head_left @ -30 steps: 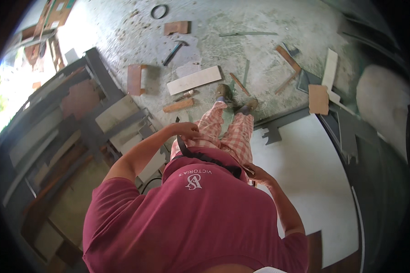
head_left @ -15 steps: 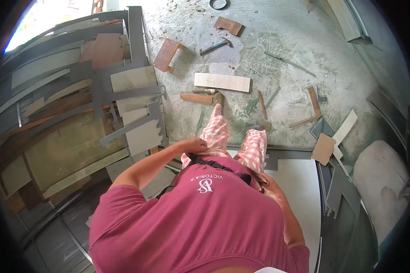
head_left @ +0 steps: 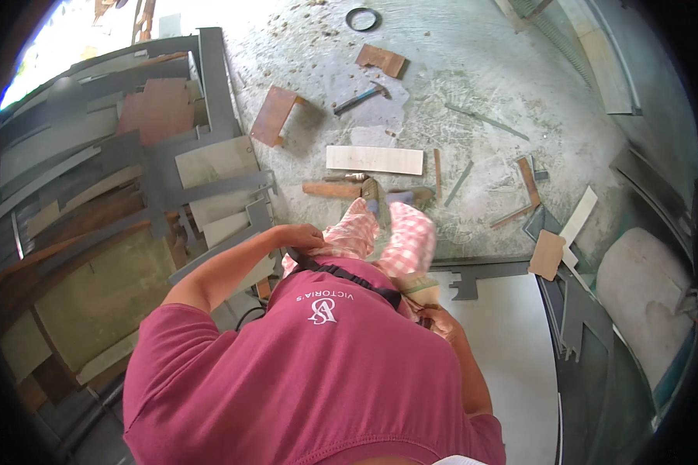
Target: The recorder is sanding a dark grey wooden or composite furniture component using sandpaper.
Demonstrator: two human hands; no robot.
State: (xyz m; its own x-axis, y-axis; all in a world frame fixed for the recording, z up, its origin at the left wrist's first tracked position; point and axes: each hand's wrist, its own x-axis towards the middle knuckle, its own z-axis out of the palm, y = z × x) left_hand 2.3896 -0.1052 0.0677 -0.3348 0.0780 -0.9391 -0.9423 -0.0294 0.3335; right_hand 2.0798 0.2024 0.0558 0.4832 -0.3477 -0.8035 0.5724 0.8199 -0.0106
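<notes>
My left hand (head_left: 305,236) rests at the left hip, its fingers curled in against the pink checked trousers (head_left: 349,232). Whatever those fingers hold, if anything, is hidden. At the right hip, my right hand (head_left: 442,322) is closed on a pale greenish-beige flat piece (head_left: 421,291), which sticks out over the thigh; its kind is unclear. Across the waist runs a black strap (head_left: 341,273), between the two hands. On the floor past my feet lie a pale rectangular board (head_left: 374,160) and a hammer (head_left: 361,99) with a blue handle.
Stacked metal sheets and offcuts (head_left: 85,225) fill the left side. A large white sheet (head_left: 504,333) lies at my right, beside grey scraps (head_left: 574,310). Reddish-brown pieces (head_left: 274,116), thin strips (head_left: 486,121) and a black ring (head_left: 362,19) lie on the floor.
The view has shifted, and my legs are now closer together, the right foot nearer the left. The flat piece at my right hand now shows more plainly.
</notes>
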